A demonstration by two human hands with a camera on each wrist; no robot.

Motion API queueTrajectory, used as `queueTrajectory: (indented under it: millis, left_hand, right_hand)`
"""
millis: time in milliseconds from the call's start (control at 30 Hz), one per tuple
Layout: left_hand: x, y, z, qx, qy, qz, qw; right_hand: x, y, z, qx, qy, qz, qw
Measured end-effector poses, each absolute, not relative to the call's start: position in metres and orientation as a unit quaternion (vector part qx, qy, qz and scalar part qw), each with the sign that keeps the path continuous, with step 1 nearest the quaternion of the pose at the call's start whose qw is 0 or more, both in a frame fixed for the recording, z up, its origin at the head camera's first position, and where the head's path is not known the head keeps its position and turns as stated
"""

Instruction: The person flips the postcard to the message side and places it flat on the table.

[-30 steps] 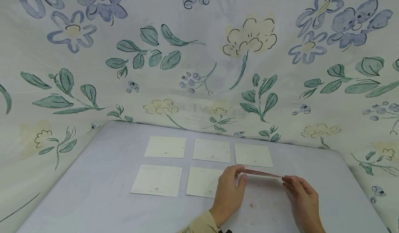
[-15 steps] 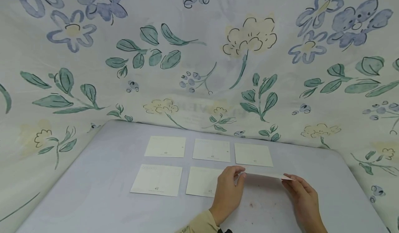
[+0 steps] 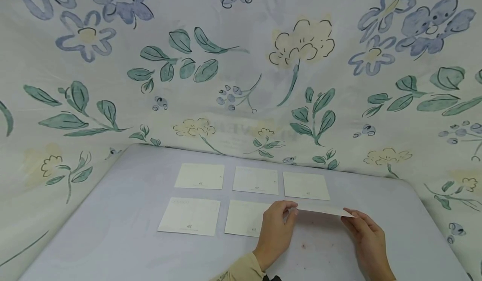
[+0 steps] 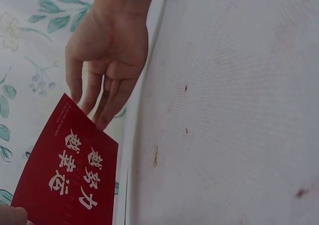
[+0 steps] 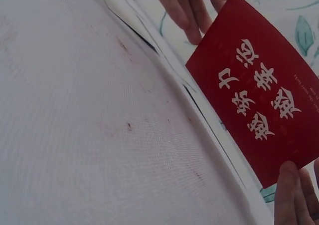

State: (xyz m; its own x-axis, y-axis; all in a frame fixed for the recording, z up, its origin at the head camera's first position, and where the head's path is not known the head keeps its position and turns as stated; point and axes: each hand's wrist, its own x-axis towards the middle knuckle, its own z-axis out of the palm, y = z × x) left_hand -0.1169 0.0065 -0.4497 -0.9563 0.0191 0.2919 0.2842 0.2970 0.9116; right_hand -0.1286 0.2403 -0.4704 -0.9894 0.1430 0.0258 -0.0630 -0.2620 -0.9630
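A postcard hangs above the table, spread between both hands. Its underside is red with white Chinese characters, as both wrist views show. My left hand pinches the postcard's left edge, and my right hand pinches its right edge. From the head view it appears nearly edge-on, with a thin strip of its pale face showing. The left wrist view shows the right hand at the card's far end. Just left of it lies a pale postcard, partly hidden by my left hand.
Three more pale postcards form a back row: left, middle and right. Another postcard lies front left. All rest flat on the white table. Small reddish-brown specks mark its surface, and a floral curtain hangs behind.
The held postcard has tilted: a second ago its reddish side showed in the head view, now a sliver of the pale side does. Both hands stay in nearly the same place.
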Motion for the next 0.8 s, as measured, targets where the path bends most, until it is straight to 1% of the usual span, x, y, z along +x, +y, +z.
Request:
queueTrajectory:
  millis: [167, 467, 800]
  left_hand:
    - [-0.1172, 0.0066, -0.4507, -0.089, -0.795, -0.59, 0.107]
    - [-0.119, 0.0063, -0.4491, -0.072, -0.776, -0.621, 0.086]
    - [-0.1199, 0.0054, -0.4472, -0.063, -0.767, -0.634, 0.074]
  right_hand:
    - [-0.1295, 0.2409, -0.4714, -0.037, -0.597, 0.799, 0.064]
    - [-0.129, 0.2433, -0.4728, -0.007, -0.575, 0.816, 0.053]
    - [-0.1291, 0.2438, -0.4728, -0.02, -0.571, 0.819, 0.051]
